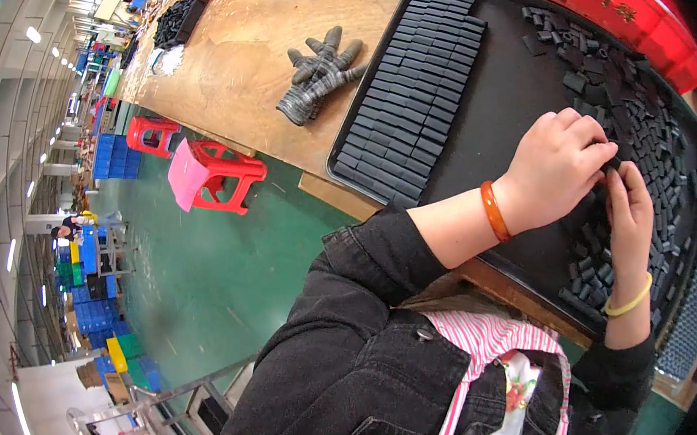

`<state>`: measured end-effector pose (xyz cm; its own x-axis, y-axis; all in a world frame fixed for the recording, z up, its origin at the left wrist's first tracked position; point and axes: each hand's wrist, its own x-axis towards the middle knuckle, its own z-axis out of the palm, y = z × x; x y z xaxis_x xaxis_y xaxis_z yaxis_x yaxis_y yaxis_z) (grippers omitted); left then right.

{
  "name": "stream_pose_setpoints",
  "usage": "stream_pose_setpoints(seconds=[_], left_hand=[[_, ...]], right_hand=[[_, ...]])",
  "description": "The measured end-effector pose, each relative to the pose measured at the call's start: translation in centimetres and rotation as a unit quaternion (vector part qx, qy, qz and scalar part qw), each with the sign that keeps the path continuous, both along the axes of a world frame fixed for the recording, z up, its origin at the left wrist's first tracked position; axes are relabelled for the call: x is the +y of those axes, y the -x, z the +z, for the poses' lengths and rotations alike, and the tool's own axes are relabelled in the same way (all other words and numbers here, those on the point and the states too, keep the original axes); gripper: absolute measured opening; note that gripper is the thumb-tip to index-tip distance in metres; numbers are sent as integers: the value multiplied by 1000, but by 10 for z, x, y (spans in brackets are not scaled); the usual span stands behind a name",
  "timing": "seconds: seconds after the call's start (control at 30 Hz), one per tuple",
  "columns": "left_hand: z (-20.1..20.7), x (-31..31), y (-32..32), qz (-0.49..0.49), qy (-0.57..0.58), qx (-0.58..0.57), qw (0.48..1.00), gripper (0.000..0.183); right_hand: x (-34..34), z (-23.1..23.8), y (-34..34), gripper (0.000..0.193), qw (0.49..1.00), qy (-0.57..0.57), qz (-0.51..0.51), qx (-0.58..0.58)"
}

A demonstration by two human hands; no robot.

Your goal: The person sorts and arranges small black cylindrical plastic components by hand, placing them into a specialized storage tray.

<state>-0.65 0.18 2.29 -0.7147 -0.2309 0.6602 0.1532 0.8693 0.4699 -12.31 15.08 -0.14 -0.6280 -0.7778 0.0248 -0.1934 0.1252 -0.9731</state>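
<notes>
Over the large black tray point(513, 107), my left hand point(559, 173) and my right hand point(632, 201) meet with fingertips pinched together. Between them shows a small black piece point(612, 164), mostly covered by the fingers. Both hands appear closed on it. Around and beyond my right hand lie many loose black pieces point(661, 148), short and tube-like, spread along the tray's right side. On the tray's left side, similar black pieces point(414, 80) lie packed side by side in tidy rows.
A pair of grey work gloves point(321, 74) lies on the wooden table point(229, 61) left of the tray. Red bins point(640, 27) stand behind the tray. Red stools point(221, 174) are on the green floor. A black box of dark pieces point(181, 20) sits farther along the table.
</notes>
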Motion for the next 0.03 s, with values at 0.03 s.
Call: stream_pose_setpoints(seconds=[0.03], left_hand=[[0,0,0,3,1,-4,1000,33]], right_hand=[[-1,3,0,10,999,0,9,45]])
